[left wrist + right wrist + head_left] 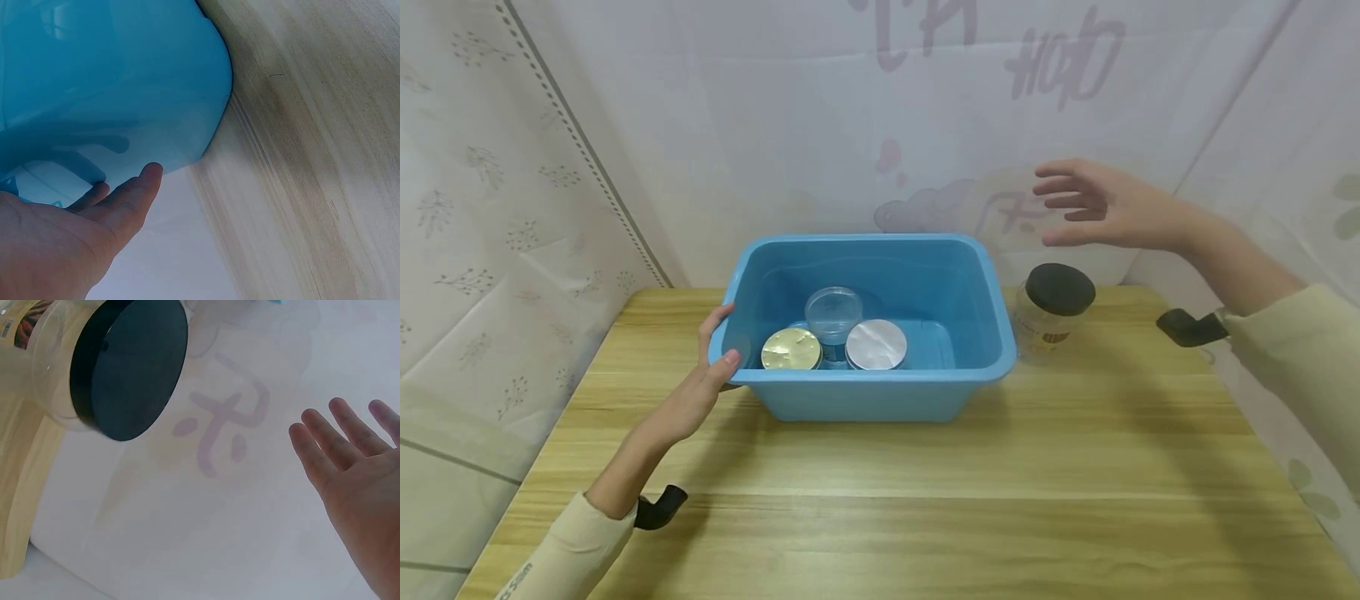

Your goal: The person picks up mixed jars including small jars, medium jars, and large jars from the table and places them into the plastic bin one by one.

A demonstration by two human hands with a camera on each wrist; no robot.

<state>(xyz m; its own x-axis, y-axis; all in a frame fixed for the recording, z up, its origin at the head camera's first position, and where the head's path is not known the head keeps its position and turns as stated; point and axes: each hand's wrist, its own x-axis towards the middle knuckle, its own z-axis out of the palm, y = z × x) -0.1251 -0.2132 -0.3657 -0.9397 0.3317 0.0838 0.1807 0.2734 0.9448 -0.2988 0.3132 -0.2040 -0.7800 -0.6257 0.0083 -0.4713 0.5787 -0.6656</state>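
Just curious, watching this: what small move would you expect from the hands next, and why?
Probably the right hand lowers onto the black-lidded jar. That hand hovers open and empty above it, and the jar stands alone on the table beside the blue tub. Three other containers already sit inside the tub, and the left hand rests on its rim, seemingly steadying it.

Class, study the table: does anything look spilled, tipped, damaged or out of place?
Nothing spilled or damaged. Three jars stand in the blue tub; only the black-lidded jar stands outside, upright on the table.
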